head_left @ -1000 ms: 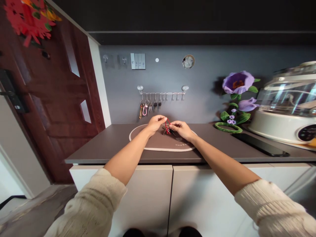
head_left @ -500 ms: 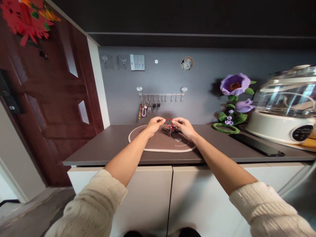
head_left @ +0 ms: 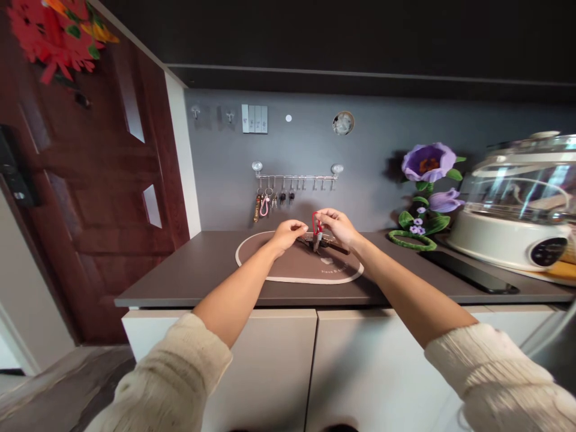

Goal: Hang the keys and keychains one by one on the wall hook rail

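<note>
Above the back half of an oval brown mat [head_left: 279, 264] on a counter [head_left: 171, 273], the left hand [head_left: 285, 235] holds thumb and forefinger tips together, anything between them unclear. Beside it, over the mat, a red cord [head_left: 314, 222] with keys [head_left: 317, 242] is pinched in the right hand's [head_left: 339, 227] fingers. Purple flowers [head_left: 428, 163] stand near the counter's back edge; a black phone [head_left: 470, 273] lies nearer its front edge.
</note>
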### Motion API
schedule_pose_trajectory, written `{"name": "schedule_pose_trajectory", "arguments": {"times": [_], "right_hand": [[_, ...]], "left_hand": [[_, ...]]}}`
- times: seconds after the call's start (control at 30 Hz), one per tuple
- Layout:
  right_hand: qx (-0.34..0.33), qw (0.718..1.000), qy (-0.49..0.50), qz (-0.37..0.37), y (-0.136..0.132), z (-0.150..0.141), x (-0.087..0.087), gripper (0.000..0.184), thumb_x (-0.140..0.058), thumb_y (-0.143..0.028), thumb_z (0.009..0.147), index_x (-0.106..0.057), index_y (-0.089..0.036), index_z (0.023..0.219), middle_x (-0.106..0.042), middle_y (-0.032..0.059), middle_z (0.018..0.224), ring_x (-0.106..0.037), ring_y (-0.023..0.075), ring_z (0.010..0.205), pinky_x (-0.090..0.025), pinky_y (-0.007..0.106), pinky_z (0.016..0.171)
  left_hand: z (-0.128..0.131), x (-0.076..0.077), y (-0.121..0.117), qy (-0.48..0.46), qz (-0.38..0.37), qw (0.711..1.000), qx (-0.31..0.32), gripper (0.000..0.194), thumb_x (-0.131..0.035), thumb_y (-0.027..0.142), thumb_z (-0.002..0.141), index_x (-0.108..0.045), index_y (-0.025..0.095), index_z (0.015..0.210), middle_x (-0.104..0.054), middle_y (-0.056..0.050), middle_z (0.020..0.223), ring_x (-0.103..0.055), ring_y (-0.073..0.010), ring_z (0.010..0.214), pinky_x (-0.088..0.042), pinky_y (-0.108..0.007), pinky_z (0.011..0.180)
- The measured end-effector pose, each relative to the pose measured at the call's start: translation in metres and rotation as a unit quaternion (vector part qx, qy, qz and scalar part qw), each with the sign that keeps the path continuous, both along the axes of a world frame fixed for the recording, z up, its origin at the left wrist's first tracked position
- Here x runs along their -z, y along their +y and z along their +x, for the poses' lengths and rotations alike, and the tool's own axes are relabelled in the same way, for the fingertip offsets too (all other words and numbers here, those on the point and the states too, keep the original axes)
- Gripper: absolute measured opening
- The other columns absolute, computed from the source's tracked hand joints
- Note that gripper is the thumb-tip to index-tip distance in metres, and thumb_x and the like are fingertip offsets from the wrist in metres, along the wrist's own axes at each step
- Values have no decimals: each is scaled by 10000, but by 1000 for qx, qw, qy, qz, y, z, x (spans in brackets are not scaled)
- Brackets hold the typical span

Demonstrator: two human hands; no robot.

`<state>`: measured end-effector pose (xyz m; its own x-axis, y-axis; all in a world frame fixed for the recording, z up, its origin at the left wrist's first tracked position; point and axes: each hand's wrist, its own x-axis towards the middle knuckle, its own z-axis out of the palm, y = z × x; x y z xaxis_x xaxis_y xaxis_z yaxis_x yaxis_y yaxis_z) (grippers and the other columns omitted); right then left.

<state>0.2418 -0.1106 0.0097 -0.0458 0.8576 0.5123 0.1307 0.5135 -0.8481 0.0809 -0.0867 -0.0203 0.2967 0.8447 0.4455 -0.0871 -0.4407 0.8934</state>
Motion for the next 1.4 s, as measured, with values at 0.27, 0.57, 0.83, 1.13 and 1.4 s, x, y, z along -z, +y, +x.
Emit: {"name": "schedule_pose_trajectory", "arguments": {"times": [0.27, 0.57, 0.83, 1.13, 1.4], "right_hand": [[17, 990, -131, 39, 12, 6, -36, 262, -618, -404, 677, -575, -153, 741, -571, -3, 650, -487, 93, 603, -400, 256, 642], [73, 982, -165, 48, 47, 3, -65, 147, -611, -279, 686, -554, -148, 716, -549, -12, 622, -467, 84, 584, -377, 229, 613], [134, 962, -222, 81, 84, -7, -78, 83, -557, -229, 703, -556, -150, 677, -540, -14, 573, -460, 90, 546, -378, 226, 582], [221, 943, -232, 91, 111, -21, -82, 89, -539, -197, 706, -608, -146, 680, -607, 18, 648, -499, 98, 588, -397, 224, 617], [297, 905, -293, 88, 123, -25, -88, 119, -540, -189, 702, -654, -171, 733, -621, 30, 672, -517, 126, 630, -419, 247, 655]], "left_hand": [[-4, 3, 7, 43, 0, 995, -92, 51, -593, 185, 691, -597, 137, 705, -589, -6, 635, -514, -101, 613, -418, -240, 644], [-17, 13, 27, 175, 155, 959, -159, 124, -511, 227, 730, -604, 148, 709, -612, -25, 677, -531, -126, 636, -407, -250, 643], [-20, 24, 32, 197, 158, 950, -184, 157, -492, 251, 742, -615, 166, 696, -611, -27, 652, -524, -138, 598, -385, -249, 610], [-16, 29, 36, 221, 159, 946, -177, 177, -484, 254, 747, -631, 164, 706, -634, -36, 682, -537, -135, 614, -404, -247, 617], [-15, 30, 36, 232, 156, 945, -172, 183, -474, 254, 753, -628, 161, 720, -640, -42, 698, -550, -139, 631, -404, -248, 612]]}}
